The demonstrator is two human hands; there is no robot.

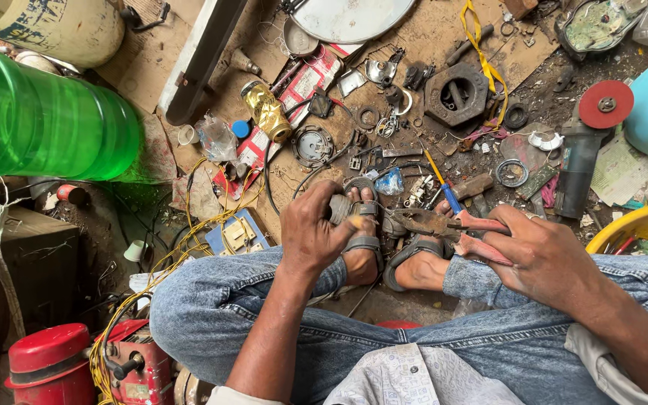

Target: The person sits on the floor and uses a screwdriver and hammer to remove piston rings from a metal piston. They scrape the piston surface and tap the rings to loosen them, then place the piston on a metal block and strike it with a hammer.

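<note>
I sit with my jeans-clad knees drawn up and my sandalled feet (384,251) on the cluttered floor. My left hand (310,229) is closed around a small dark grey part (339,208) held just above my left foot. My right hand (538,251) grips the worn red handles of a pair of rusty pliers (433,221). The pliers' jaws point left toward the part, a short way from it. What the jaws hold is not clear.
Scrap metal parts, rings and wires cover the cardboard in front of me. An angle grinder (586,150) with a red disc lies right, a yellow bowl (635,225) beside it. A green plastic bottle (39,120) sits left; a red canister (50,364) and yellow wire lie lower left.
</note>
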